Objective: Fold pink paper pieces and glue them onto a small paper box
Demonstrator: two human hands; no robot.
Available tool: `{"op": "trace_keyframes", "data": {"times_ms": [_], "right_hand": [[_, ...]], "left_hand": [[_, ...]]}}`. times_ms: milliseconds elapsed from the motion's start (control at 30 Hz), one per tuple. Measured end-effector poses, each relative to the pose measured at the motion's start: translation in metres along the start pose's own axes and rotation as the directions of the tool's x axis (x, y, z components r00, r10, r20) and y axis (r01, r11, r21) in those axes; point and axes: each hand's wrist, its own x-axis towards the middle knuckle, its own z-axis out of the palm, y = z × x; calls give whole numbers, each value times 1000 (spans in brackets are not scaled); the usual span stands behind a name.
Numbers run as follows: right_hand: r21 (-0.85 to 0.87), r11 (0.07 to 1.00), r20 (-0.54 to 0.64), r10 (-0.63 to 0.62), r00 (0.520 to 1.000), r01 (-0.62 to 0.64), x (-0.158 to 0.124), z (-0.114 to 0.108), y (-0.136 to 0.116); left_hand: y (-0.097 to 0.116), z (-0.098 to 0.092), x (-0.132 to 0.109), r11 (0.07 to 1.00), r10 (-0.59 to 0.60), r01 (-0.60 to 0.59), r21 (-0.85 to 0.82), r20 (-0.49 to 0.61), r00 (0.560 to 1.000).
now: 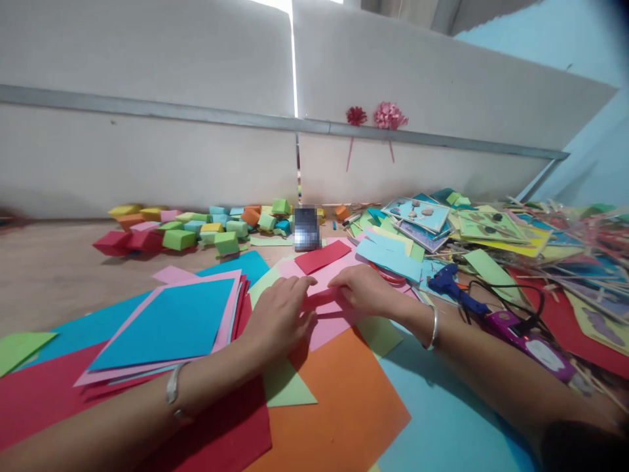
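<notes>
My left hand (280, 318) and my right hand (366, 288) are close together over the paper pile, fingers curled and pinched. Between them is a small red paper strip (320, 301), held at its two ends and partly hidden by the fingers. Just beyond lies a flat red paper rectangle (323, 257) on pink paper (334, 331). Under and in front of the hands spreads an orange sheet (339, 400), with green paper (289, 387) beside it. A stack of sheets with blue (167, 321) on top sits left of my left hand.
Several folded paper cubes (179, 239) line the back left, near a blurred dark phone-like object (306, 229). On the right are a blue glue gun (449, 282), a purple power strip (528, 344), cables and decorated cards (417, 213). Two paper flowers (390, 116) are on the white panel (196, 157).
</notes>
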Motion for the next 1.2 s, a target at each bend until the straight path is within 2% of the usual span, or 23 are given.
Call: {"op": "trace_keyframes", "data": {"times_ms": [67, 133, 200, 233, 300, 333, 367, 433, 500, 533, 567, 633, 667, 700, 733, 767, 800, 833, 900, 967, 1033, 1100, 1200], "right_hand": [[92, 996, -89, 0, 996, 8, 1, -1, 2], [165, 986, -197, -2, 980, 35, 3, -2, 4], [210, 975, -299, -3, 954, 69, 3, -2, 4], [224, 971, -340, -5, 941, 86, 4, -1, 3], [258, 960, -394, 0, 919, 110, 3, 0, 1], [284, 952, -401, 11, 916, 113, 3, 0, 0], [320, 941, -397, 30, 917, 108, 3, 0, -1], [427, 902, -352, 93, 931, 71, 3, 0, -2], [570, 821, -265, 177, 948, 6, 4, 1, -2], [638, 769, -218, 215, 952, -28, 5, 1, -1], [695, 717, -175, 247, 953, -58, 6, 1, 0], [752, 653, -136, 291, 947, -92, 7, 2, 0], [751, 653, -140, 305, 942, -99, 7, 2, 0], [733, 673, -152, 310, 938, -104, 7, 2, -1], [701, 705, -166, 303, 938, -103, 6, 2, -2], [662, 743, -180, 283, 942, -97, 5, 2, -4], [622, 779, -195, 255, 947, -82, 4, 3, -7], [584, 809, -212, 222, 952, -59, 2, 3, -9], [529, 849, -249, 161, 955, -5, 0, 4, -14], [500, 865, -268, 123, 956, 29, -3, 6, -18], [489, 871, -272, 107, 956, 42, -5, 7, -22], [472, 880, -282, 93, 955, 54, -6, 7, -24], [438, 895, -302, 59, 952, 83, -7, 7, -25]], "left_hand": [[-3, 0, 4, 968, -78, 52, -244, -97, 992], [-3, -1, 7, 839, -230, 116, -531, -154, 961], [-2, -4, 10, 594, -388, 157, -789, -109, 915], [-1, -5, 11, 440, -432, 172, -881, -40, 901], [0, -5, 12, 156, -439, 205, -966, 118, 891], [0, -4, 12, 60, -424, 219, -974, 174, 889], [0, -2, 12, 1, -411, 226, -974, 206, 888], [-2, 2, 13, -32, -411, 221, -975, 215, 886], [-4, 5, 13, 2, -423, 202, -979, 182, 888], [-6, 6, 13, 58, -433, 188, -980, 145, 890], [-7, 6, 13, 156, -455, 162, -974, 75, 887], [-12, 5, 14, 479, -471, 50, -877, -208, 857], [-14, 3, 13, 665, -414, -34, -746, -406, 814], [-16, 1, 13, 827, -287, -118, -549, -594, 752], [-17, -1, 12, 929, -103, -193, -315, -723, 683], [-17, -3, 10, 964, 90, -252, -90, -777, 623], [-17, -4, 8, 954, 242, -290, 77, -767, 595], [-16, -6, 7, 935, 331, -313, 169, -733, 594], [-12, -7, 4, 931, 348, -326, 162, -662, 664], [-9, -7, 3, 953, 259, -303, 29, -600, 757], [-7, -6, 3, 956, 184, -276, -99, -531, 827], [-7, -5, 4, 948, 156, -264, -175, -468, 870], [-7, -3, 4, 948, 188, -278, -153, -435, 881]]}}
